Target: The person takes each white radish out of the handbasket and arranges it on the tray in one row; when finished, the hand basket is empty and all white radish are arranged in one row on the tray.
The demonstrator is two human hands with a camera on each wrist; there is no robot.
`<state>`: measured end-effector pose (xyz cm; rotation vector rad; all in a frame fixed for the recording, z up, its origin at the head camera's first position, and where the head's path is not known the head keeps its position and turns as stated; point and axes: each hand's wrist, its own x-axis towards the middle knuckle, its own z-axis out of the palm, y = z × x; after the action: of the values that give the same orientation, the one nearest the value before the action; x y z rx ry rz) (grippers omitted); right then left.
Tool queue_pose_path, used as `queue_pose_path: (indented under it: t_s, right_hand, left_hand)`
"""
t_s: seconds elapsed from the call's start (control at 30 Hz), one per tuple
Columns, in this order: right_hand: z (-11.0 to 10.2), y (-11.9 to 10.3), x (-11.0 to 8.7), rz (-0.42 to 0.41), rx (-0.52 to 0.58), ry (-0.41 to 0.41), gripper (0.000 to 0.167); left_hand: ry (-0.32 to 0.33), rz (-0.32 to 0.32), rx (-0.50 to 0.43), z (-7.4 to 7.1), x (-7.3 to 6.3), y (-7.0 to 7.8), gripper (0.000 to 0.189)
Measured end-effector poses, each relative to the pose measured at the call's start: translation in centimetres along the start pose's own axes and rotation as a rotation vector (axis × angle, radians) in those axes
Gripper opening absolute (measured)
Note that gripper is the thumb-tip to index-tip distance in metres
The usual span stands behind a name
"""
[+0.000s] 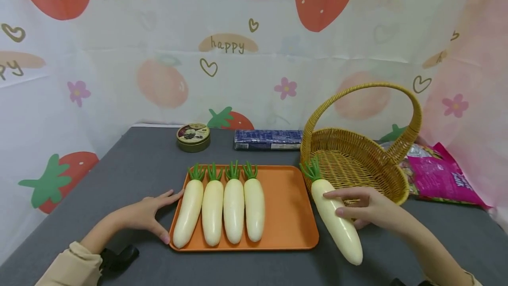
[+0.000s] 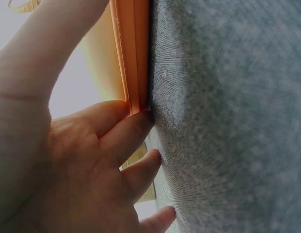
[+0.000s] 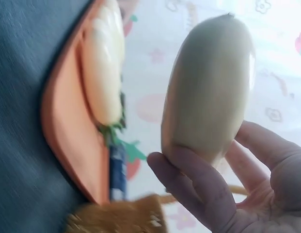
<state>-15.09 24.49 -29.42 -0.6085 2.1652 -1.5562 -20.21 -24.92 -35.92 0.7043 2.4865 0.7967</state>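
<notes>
Right hand (image 1: 371, 208) grips radish (image 1: 337, 222) mid-body; lay it parallel right of tray (image 1: 291, 215) row. Left hand (image 1: 152, 213), fingers relaxed, braces tray's left edge.

White radish (image 1: 337, 222) with green leafy top: long, smooth, cream-coloured, lay slanted in lower right of head view, leaf end up-left near basket rim, blunt tip down-right; gripped round middle, just right of tray. Orange tray (image 1: 289, 215): flat, rounded corners, raised rim, sat lower centre on grey cloth, touched at left edge. Four matching radishes (image 1: 223, 204) lay side by side in tray's left half, leaves toward far edge.
</notes>
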Motion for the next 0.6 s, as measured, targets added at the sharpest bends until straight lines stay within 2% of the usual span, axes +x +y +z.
queue_pose_path:
  t_s: [0.17,0.27,0.5,0.6]
  right_hand:
    - [1.8,1.0,1.7,0.037,0.042,-0.019,0.041]
    - [2.6,1.3,2.8,0.049,0.032,-0.02,0.042]
    - [4.3,2.2,5.5,0.029,0.0,0.044,0.043]
    - [5.1,2.8,6.4,0.019,-0.002,0.045,0.043]
  left_hand:
    - [-0.004,-0.001,0.005,0.0,-0.1,-0.2,0.104]
    - [-0.003,-0.003,0.002,0.1,-0.1,-0.4,0.104]
    - [0.004,-0.023,-0.001,0.0,-0.3,-0.2,0.105]
    - [0.003,-0.02,0.003,0.0,-0.1,-0.3,0.105]
